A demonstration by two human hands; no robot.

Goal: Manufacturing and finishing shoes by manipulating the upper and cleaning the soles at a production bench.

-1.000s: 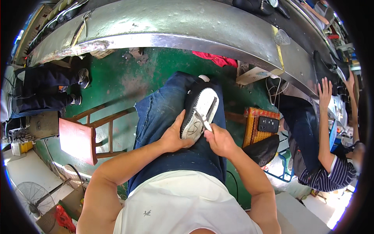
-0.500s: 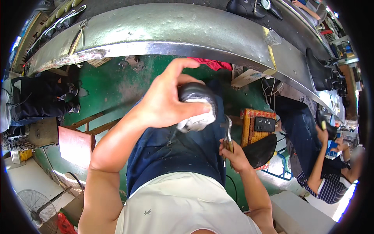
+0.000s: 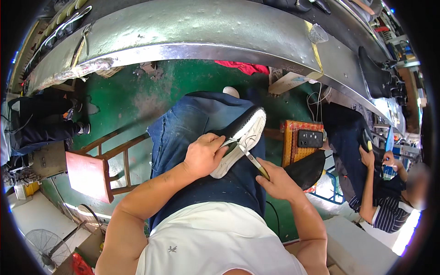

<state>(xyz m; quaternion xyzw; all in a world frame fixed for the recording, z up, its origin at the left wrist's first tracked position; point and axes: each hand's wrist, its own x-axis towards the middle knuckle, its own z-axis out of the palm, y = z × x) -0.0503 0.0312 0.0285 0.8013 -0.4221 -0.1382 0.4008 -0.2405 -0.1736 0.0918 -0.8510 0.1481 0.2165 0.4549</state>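
A black shoe (image 3: 256, 123) with its pale underside turned up lies slanted across my lap, its far end pointing up and to the right. My left hand (image 3: 204, 156) is closed on the shoe's left edge, thumb and fingers pinched near the middle. In my right hand (image 3: 279, 178) is a pair of pliers (image 3: 253, 161) with a curved metal head and brownish handles. The head of the pliers meets the shoe's middle, close to my left fingertips. I cannot tell what exactly its jaws grip.
A metal-covered bench (image 3: 183, 30) spans the far side, with black boots (image 3: 373, 73) at right. A wooden stool (image 3: 89, 174) stands left. At right, a phone (image 3: 310, 138) lies on a beaded seat (image 3: 293, 156). Beyond it, a co-worker (image 3: 385, 206) handles a dark shoe.
My left hand has lowered the shoe from above my lap onto it, underside now showing. The right hand has brought the pliers up and leftward to the shoe.
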